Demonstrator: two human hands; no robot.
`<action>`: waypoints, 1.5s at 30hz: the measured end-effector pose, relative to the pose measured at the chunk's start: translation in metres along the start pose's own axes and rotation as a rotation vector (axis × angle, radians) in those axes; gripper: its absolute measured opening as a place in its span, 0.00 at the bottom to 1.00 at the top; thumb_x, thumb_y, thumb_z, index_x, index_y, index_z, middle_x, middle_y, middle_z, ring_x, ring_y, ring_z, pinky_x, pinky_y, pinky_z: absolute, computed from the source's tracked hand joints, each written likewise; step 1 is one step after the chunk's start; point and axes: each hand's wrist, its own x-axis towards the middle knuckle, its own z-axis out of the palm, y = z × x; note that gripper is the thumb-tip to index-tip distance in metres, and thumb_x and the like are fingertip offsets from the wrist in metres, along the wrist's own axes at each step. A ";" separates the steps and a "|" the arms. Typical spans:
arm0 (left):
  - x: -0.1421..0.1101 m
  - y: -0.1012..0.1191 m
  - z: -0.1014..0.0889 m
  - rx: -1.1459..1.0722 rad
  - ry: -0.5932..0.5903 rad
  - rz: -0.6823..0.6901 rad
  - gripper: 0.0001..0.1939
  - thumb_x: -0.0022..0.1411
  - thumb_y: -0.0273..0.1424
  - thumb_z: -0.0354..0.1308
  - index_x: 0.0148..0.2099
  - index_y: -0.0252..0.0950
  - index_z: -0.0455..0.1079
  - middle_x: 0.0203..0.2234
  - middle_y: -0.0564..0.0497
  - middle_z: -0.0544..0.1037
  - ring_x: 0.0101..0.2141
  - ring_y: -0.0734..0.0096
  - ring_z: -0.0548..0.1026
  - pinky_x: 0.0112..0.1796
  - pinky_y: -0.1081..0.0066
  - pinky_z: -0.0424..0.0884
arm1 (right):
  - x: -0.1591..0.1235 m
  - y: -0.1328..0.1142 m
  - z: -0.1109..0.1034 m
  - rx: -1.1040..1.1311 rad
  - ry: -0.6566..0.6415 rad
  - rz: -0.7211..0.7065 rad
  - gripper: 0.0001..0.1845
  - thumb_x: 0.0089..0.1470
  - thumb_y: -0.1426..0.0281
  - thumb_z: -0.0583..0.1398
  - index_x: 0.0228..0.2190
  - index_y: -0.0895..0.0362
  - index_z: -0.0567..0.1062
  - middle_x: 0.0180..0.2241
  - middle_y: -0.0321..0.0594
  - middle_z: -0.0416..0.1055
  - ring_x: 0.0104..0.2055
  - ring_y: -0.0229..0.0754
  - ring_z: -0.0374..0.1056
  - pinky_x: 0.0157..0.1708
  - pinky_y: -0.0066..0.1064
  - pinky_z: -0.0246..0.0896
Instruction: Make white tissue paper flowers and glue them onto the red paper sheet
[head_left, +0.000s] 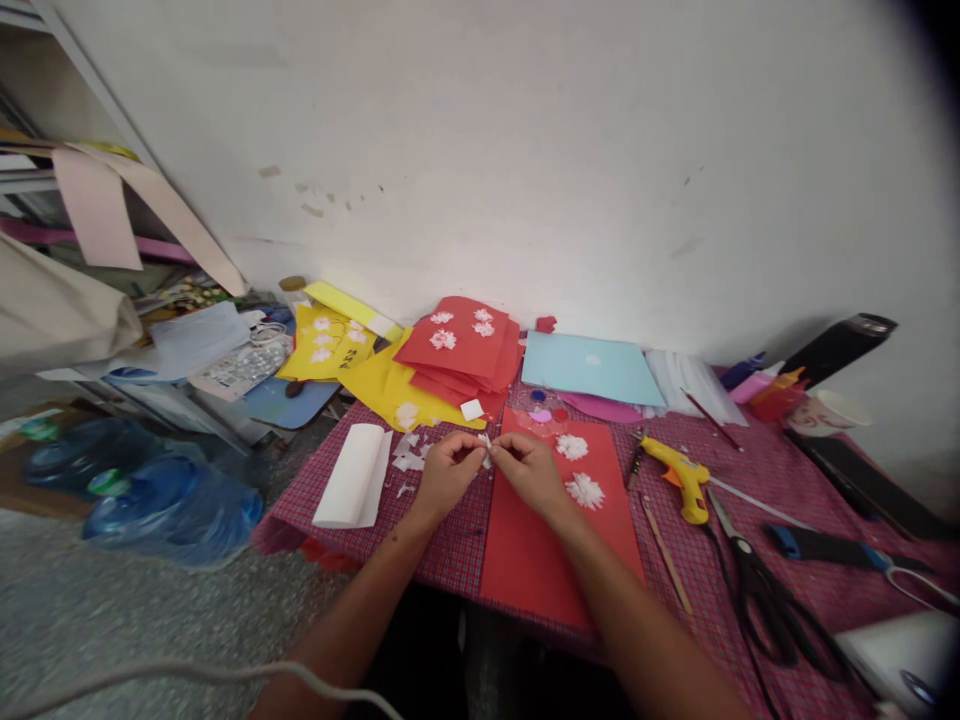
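Observation:
Between my left hand (452,470) and my right hand (527,468) is a small piece of white paper (487,450), pinched by the fingertips of both. My fingers hide most of its shape. Under my right hand and forearm lies a red paper sheet (536,560) with two white paper flowers (584,490) on its upper right part. To the left of my left hand are several white paper scraps (407,458) and a roll of white paper (351,477).
A yellow glue gun (682,475), black scissors (765,590) and a wooden stick (667,555) lie to the right. Stacked red sheets (457,345) with white flowers, yellow paper (394,385) and a light blue sheet (585,367) line the wall. Water jugs (176,510) stand on the floor at left.

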 end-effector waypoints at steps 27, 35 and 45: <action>-0.001 -0.001 0.000 -0.034 -0.052 -0.039 0.09 0.60 0.33 0.57 0.38 0.35 0.77 0.30 0.49 0.78 0.28 0.70 0.74 0.32 0.70 0.71 | 0.005 -0.001 -0.005 0.135 0.013 0.119 0.14 0.54 0.62 0.57 0.21 0.56 0.71 0.20 0.34 0.67 0.23 0.37 0.61 0.25 0.27 0.57; -0.001 -0.006 0.001 -0.022 -0.040 -0.030 0.10 0.58 0.37 0.61 0.36 0.34 0.76 0.29 0.50 0.78 0.29 0.71 0.73 0.33 0.71 0.70 | 0.004 0.003 -0.002 0.176 0.007 0.101 0.13 0.52 0.62 0.59 0.20 0.56 0.69 0.19 0.31 0.63 0.22 0.36 0.57 0.24 0.27 0.54; 0.000 -0.004 0.001 -0.091 0.006 -0.101 0.09 0.57 0.35 0.60 0.30 0.34 0.72 0.23 0.53 0.74 0.25 0.74 0.72 0.29 0.74 0.67 | 0.004 0.001 -0.003 0.197 0.027 0.109 0.13 0.53 0.63 0.59 0.21 0.56 0.68 0.20 0.31 0.62 0.23 0.36 0.57 0.24 0.27 0.53</action>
